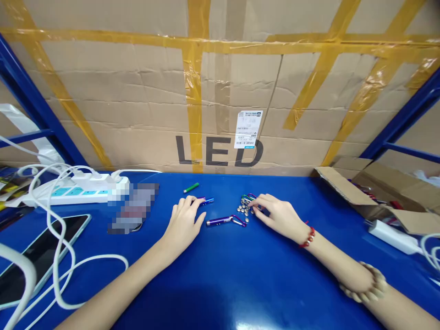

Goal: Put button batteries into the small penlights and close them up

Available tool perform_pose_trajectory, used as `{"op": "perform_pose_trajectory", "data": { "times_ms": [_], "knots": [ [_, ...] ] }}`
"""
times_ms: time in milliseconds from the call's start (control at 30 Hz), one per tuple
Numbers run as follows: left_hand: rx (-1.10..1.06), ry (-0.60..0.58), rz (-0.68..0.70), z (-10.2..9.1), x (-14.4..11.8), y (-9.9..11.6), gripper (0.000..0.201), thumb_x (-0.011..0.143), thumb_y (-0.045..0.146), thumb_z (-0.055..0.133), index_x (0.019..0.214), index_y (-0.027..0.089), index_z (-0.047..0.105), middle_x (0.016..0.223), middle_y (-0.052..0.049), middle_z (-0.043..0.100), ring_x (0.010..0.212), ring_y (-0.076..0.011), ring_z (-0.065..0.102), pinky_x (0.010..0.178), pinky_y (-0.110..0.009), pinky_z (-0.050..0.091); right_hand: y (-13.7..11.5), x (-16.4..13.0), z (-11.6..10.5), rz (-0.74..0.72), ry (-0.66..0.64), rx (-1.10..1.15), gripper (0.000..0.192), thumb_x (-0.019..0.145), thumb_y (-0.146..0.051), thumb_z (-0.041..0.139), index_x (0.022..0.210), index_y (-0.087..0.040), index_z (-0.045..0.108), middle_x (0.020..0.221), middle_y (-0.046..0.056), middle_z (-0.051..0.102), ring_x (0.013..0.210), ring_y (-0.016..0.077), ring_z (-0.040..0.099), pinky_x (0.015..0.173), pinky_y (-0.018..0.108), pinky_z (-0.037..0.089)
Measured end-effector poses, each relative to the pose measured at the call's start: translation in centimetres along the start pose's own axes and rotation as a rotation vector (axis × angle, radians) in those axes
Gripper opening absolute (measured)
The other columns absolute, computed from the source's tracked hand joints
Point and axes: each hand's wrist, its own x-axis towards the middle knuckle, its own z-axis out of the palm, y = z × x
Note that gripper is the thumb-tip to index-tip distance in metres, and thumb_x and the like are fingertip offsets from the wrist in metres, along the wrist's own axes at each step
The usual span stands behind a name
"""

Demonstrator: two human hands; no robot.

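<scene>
My left hand (pixel 184 220) lies palm down on the blue table (pixel 220 284), its fingertips on a small blue and purple tube (pixel 205 200). A purple keychain flashlight (pixel 223 220) with a carabiner lies between my hands. My right hand (pixel 278 215) reaches into a small pile of silver button cells (pixel 244 210) beside coloured carabiners (pixel 248 197); its fingertips touch the cells. A green tube (pixel 191 187) lies farther back.
A white power strip (pixel 74 192) with plugs and white cables (pixel 58 256) sits at the left, with a phone (pixel 37 256) nearer me. An open cardboard box (pixel 381 188) and a white charger (pixel 393 237) stand at the right. A taped cardboard wall (pixel 220 91) closes the back.
</scene>
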Motion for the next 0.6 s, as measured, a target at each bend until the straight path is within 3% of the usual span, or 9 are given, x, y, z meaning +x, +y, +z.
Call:
{"op": "perform_pose_trajectory", "data": {
  "times_ms": [167, 267, 500, 600],
  "knots": [
    [0.018, -0.016, 0.046, 0.3, 0.3, -0.6, 0.034, 0.09, 0.02, 0.042, 0.124, 0.02, 0.05, 0.125, -0.005, 0.048, 0.11, -0.0218, 0.041, 0.089, -0.037, 0.035, -1.0, -0.2, 0.5, -0.02, 0.089, 0.084, 0.021, 0.09, -0.026, 0.042, 0.093, -0.022, 0.062, 0.089, 0.001, 0.06, 0.081, 0.0111, 0.055, 0.063, 0.021, 0.042],
    [0.033, -0.023, 0.091, 0.4, 0.5, -0.7, 0.03, 0.09, 0.017, 0.043, 0.116, 0.019, 0.058, 0.121, -0.005, 0.052, 0.107, -0.0217, 0.044, 0.085, -0.037, 0.035, -1.2, -0.2, 0.4, -0.03, 0.122, 0.092, 0.02, 0.09, -0.025, 0.043, 0.093, -0.022, 0.062, 0.089, 0.001, 0.061, 0.08, 0.0099, 0.055, 0.061, 0.02, 0.042],
    [-0.041, 0.013, 0.059, 0.5, 0.6, -0.9, 0.019, 0.085, 0.015, 0.05, 0.089, 0.023, 0.067, 0.099, -0.001, 0.063, 0.094, -0.021, 0.053, 0.077, -0.036, 0.037, -1.3, -0.4, 0.4, -0.05, 0.057, 0.062, 0.022, 0.09, -0.029, 0.044, 0.101, -0.026, 0.062, 0.098, 0.001, 0.06, 0.088, 0.0119, 0.057, 0.066, 0.021, 0.046],
    [-0.226, 0.077, 0.034, 0.5, 0.7, -0.8, 0.018, 0.081, 0.013, 0.051, 0.085, 0.02, 0.067, 0.094, -0.002, 0.063, 0.085, -0.0184, 0.056, 0.076, -0.033, 0.04, -1.4, -0.4, 0.3, -0.065, 0.031, 0.059, 0.023, 0.09, -0.032, 0.044, 0.102, -0.026, 0.063, 0.1, 0.001, 0.061, 0.09, 0.0127, 0.056, 0.07, 0.022, 0.047]
  ]
}}
